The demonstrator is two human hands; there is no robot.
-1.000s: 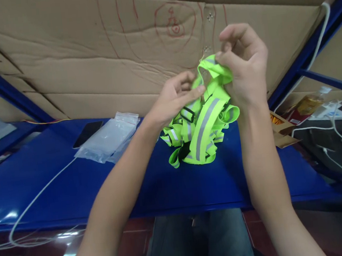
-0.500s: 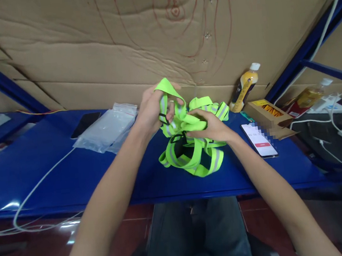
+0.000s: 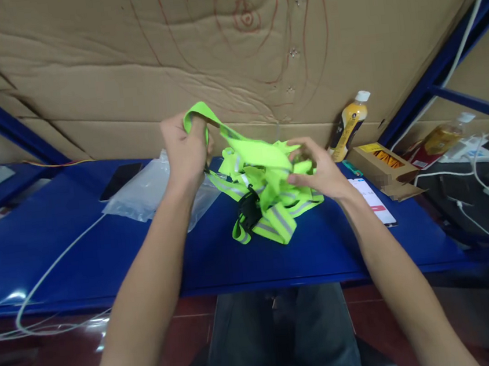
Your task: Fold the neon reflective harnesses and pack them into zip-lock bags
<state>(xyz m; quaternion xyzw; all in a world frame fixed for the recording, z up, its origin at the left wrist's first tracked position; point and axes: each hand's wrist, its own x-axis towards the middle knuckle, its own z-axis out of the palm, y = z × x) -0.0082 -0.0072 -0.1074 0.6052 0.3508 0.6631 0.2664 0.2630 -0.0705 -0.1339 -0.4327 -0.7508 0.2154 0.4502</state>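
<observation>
Two hands, two bottles, one strap tangle

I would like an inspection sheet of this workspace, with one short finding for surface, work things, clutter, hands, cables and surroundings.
Surface: glossy blue tabletop, light reflecting near the left front edge.
Work things: tangled neon-green fabric straps with grey stripes; black plastic part at the front.
Clutter: clear plastic bags, flat black device, white-screened phone, yellow-and-dark bottle with white cap, open brown cardboard box.
Hands: left hand, fingers closed around a raised strap; right hand, fingers on the bundle, firmness unclear.
Cables: white cable drooping over the left front edge; touching the straps, nothing seen.
Surroundings: brown cardboard wall with red drawn lines; blue metal frame.
</observation>
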